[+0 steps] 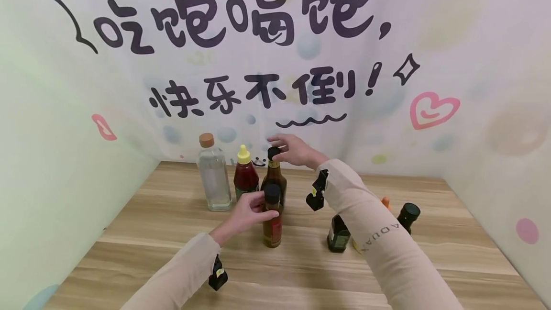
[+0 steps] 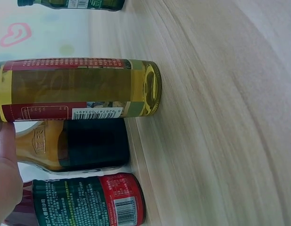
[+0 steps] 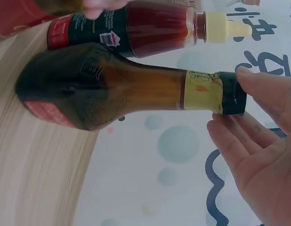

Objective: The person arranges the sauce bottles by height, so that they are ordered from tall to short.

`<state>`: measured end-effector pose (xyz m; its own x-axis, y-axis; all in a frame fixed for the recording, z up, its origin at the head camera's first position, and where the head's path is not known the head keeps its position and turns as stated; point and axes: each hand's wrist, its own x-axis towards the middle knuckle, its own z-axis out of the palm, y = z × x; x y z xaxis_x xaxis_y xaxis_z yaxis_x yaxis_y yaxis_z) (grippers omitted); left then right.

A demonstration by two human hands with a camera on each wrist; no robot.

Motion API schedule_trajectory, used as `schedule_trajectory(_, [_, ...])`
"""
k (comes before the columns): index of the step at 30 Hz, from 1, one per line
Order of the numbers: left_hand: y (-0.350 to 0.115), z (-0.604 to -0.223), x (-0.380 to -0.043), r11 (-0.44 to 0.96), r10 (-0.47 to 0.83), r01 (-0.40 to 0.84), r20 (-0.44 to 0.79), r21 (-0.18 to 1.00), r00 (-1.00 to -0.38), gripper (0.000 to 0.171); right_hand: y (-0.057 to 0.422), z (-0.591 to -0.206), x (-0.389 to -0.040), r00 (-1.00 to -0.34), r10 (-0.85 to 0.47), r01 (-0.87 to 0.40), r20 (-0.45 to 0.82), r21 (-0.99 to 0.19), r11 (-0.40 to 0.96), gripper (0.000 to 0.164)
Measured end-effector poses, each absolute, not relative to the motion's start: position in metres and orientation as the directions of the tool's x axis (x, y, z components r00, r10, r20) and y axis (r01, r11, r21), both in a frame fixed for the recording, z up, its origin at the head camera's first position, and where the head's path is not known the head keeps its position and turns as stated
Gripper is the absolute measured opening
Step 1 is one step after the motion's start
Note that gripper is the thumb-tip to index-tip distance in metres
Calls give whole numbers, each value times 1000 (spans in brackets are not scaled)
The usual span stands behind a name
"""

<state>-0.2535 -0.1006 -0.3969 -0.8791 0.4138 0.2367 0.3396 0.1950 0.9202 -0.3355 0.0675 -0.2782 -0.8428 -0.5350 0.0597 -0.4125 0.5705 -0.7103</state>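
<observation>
My left hand (image 1: 246, 213) holds a slim black-capped bottle (image 1: 272, 227) by its upper part, with the thumb across the front. Seen from the left wrist, this bottle (image 2: 70, 87) has yellowish liquid and a dark red label. Just behind it stands a taller brown sauce bottle (image 1: 274, 174) with a long neck. The right hand (image 1: 297, 150) pinches its black cap from above; the right wrist view shows thumb and fingertips on either side of the cap (image 3: 233, 94). Left of these is a dark red sauce bottle (image 1: 246, 176) with a yellow nozzle top.
At the back left of the wooden table (image 1: 159, 214) stands a clear bottle (image 1: 214, 181) with an orange-brown cap. Under the right forearm are a small dark bottle (image 1: 338, 236), an orange-tipped one (image 1: 385, 202) and a black-capped one (image 1: 410, 213), partly hidden. A printed curtain (image 1: 241, 61) hangs behind.
</observation>
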Motion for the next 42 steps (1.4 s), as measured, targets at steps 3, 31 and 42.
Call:
schedule_trajectory(3, [-100, -386, -247, 206, 415, 341, 234, 917, -879, 34, 73, -273, -334, -835, -548, -423, 52, -697, 579, 50])
schedule_trajectory(31, [-98, -397, -255, 208, 385, 329, 232, 921, -893, 43, 172, -241, -306, -824, -556, -490, 108, -627, 605, 41])
schedule_trajectory(42, [-99, -397, -253, 208, 407, 338, 232, 918, -883, 41, 206, -260, -281, -804, -583, -496, 117, -672, 550, 43])
